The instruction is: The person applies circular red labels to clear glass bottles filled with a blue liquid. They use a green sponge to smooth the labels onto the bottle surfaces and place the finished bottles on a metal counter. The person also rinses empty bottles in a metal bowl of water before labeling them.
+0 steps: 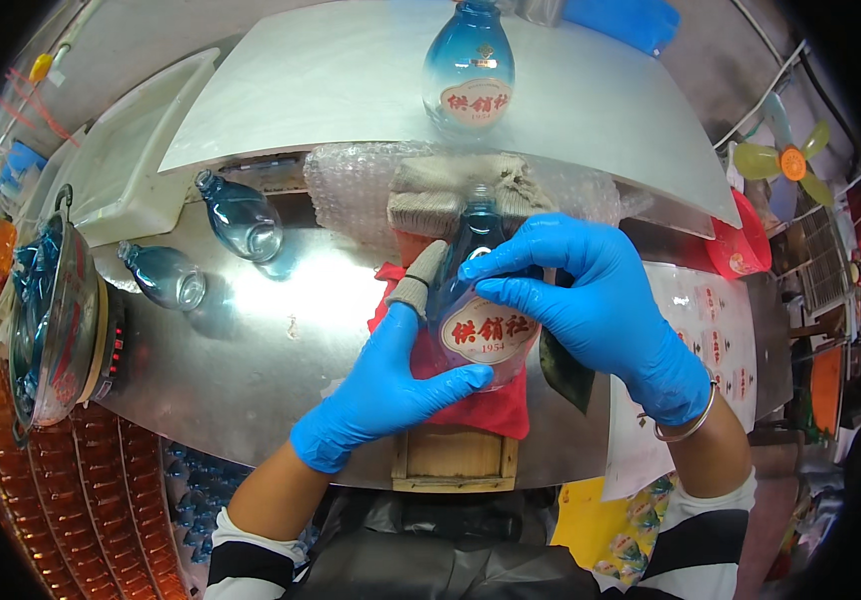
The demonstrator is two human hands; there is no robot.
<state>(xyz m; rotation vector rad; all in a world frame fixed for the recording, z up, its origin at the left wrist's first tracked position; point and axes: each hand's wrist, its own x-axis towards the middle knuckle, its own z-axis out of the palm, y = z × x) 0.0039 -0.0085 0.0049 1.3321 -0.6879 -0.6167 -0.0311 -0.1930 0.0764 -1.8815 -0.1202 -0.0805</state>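
Note:
A blue glass bottle [496,352] with a cream label and red lettering leans back on a red cloth [486,412] over a wooden stand [456,462]. Its neck points away from me, against a folded grey knit pad [426,200]. My left hand [376,385], in a blue glove with a grey knit cover on one finger, holds the bottle's left side, thumb across its lower end. My right hand [591,300], also gloved, pinches thumb and forefinger together at the bottle's shoulder, above the label. Whatever lies between those fingertips is too small to tell.
Two blue bottles, one [241,220] larger in view than the other [166,275], lie on the metal table at left. A labelled bottle [471,75] stands on the white board ahead. At right lie printed label sheets [711,340]; far left is a glass pot [56,330].

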